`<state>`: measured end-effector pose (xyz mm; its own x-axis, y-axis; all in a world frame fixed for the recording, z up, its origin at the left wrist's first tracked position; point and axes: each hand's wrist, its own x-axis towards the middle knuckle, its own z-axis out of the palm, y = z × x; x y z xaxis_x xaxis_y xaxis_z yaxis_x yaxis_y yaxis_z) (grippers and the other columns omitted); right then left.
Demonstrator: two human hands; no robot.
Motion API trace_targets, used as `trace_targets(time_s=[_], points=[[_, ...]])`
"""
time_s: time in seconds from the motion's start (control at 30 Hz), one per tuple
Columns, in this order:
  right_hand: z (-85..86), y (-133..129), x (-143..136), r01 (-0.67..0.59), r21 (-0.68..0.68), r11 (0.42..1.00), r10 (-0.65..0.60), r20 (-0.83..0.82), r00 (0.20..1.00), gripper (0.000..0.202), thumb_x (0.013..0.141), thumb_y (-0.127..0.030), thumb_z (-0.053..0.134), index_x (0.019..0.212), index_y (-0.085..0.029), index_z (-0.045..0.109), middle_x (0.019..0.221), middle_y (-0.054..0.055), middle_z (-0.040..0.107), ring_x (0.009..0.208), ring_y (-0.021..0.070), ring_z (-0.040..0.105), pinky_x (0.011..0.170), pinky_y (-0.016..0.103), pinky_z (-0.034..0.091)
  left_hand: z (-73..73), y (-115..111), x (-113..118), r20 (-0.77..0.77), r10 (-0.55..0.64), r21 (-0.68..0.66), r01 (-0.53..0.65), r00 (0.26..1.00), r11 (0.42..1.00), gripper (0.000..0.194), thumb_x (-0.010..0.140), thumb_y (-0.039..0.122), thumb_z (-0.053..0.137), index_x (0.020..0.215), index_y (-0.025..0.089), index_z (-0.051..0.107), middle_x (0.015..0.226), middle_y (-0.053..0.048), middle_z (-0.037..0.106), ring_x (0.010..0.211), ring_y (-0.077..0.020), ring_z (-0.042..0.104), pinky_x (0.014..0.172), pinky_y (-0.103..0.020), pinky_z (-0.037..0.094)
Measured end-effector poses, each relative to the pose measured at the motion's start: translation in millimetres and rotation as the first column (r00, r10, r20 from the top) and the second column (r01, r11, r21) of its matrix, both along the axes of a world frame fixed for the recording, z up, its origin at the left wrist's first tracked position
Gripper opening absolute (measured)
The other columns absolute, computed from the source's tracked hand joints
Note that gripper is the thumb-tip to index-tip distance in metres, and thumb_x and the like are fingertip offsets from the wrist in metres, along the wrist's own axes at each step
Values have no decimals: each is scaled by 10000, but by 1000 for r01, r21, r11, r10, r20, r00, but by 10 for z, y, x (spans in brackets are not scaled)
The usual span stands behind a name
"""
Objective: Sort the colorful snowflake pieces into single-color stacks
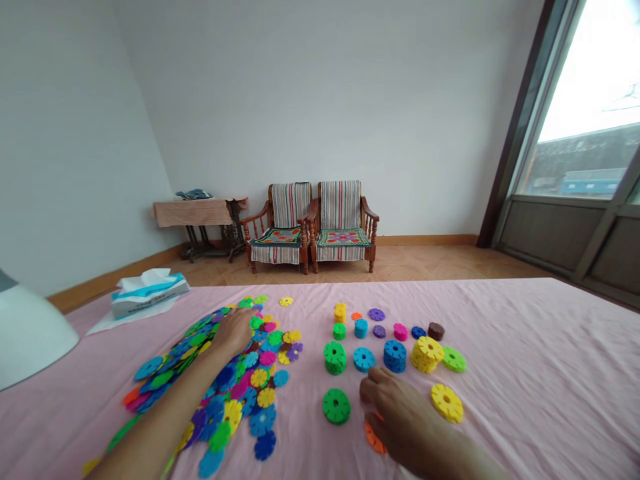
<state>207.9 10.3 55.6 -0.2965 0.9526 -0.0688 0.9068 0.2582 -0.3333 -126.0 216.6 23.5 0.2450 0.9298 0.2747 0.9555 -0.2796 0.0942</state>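
My left hand (235,330) rests on the far part of a large pile of colourful notched plastic discs (217,407), with its fingers stretched over them and the fingertips partly hidden. My right hand (400,417) is low over the cloth with its fingers curled down; whatever lies between them is hidden. Partly under it is an orange disc (375,437). To its left lies a green disc (337,407), and to its right a yellow disc (447,403). Beyond the fingers stand a light blue disc stack (364,359) and a darker blue stack (395,355).
Rows of sorted discs include a green stack (335,358), a yellow stack (427,354), a pink stack (401,332) and a brown stack (436,331). A tissue pack (150,297) and a white rounded object (33,333) are at left on the pink cloth (540,373). Two chairs (340,220) stand beyond.
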Motion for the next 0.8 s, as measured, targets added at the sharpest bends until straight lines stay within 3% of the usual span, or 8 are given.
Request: trace_targets(time_s=[0.23, 0.47, 0.63, 0.8], points=[[-38, 10, 14, -17, 47, 999, 18, -35, 999, 234, 760, -50, 485, 929, -151, 612, 1037, 105, 618, 939, 220, 595, 807, 322, 465, 55, 43, 17, 66, -32, -75, 37, 997, 996, 251, 912, 290, 590, 1133, 171, 599, 1194, -73, 611, 1037, -222, 611, 879, -444, 507], [9, -22, -8, -12, 31, 999, 12, -31, 999, 233, 769, -46, 497, 945, -146, 612, 1049, 109, 616, 953, 226, 587, 825, 332, 460, 150, -87, 24, 331, 30, -83, -2, 943, 997, 223, 910, 294, 593, 1081, 151, 611, 1102, -60, 641, 945, -198, 637, 819, -409, 529], [-11, -3, 9, -24, 51, 998, 26, -30, 999, 200, 786, -61, 500, 927, -151, 610, 1028, 104, 621, 917, 225, 599, 797, 336, 474, 300, -314, 155, 623, 58, -112, 16, 780, 994, 197, 874, 289, 619, 996, 135, 623, 931, -32, 668, 832, -170, 650, 736, -336, 530], [-46, 24, -19, -9, 159, 987, 28, -119, 992, 197, 862, -106, 453, 945, -170, 620, 985, 92, 625, 903, 221, 617, 792, 334, 484, 295, -787, 608, 825, 57, -216, 221, 562, 951, 367, 755, 342, 628, 1056, 133, 623, 803, -24, 668, 644, -141, 652, 538, -226, 474]])
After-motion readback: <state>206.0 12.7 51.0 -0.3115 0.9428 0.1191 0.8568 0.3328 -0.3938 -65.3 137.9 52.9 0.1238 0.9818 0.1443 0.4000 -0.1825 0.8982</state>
